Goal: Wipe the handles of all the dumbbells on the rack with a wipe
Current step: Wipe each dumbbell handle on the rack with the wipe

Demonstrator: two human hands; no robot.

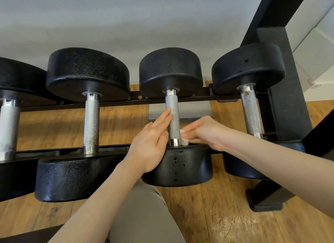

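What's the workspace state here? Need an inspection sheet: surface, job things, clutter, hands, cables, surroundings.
Surface: black rack, two rails, over a wood floor.
Job things: four dumbbells in view, the leftmost cut off by the frame edge; third dumbbell is being worked; white wipe sits at the near end of its handle.
Clutter: nothing seen.
Hands: left hand has straight fingers lying against the left side of that handle; right hand pinches the wipe against the right side.
Cables: nothing seen.
Surroundings: pale wall behind, black upright on the right, person's leg below.
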